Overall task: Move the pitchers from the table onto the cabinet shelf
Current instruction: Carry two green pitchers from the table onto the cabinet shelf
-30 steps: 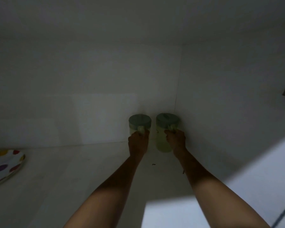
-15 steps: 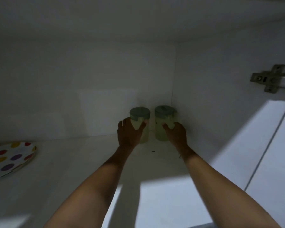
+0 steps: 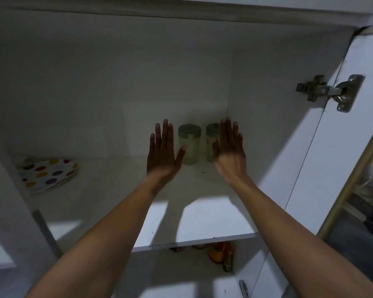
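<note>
- Head view: your left hand (image 3: 163, 153) was held flat, back to the camera, fingers straight and slightly fanned, holding nothing.
- Your right hand (image 3: 229, 152) was likewise flat and empty, fingers straight and close together, thumb out to the side.
- Two pitchers stood upright side by side at the back right corner of the cabinet shelf (image 3: 202, 220), pale green bodies with darker green lids.
- The left pitcher (image 3: 189, 145) sat just beyond your left thumb; whether the thumb touched it, you could not tell from this view.
- The right pitcher (image 3: 211, 143) was partly hidden behind your right hand.
- A spotted plate (image 3: 49, 174) lay near the shelf's back left corner, well apart from the pitchers.
- A metal hinge (image 3: 329, 91) sat on the right cabinet wall, door open.
- Blurred orange items (image 3: 219, 252) showed on the shelf below.
</note>
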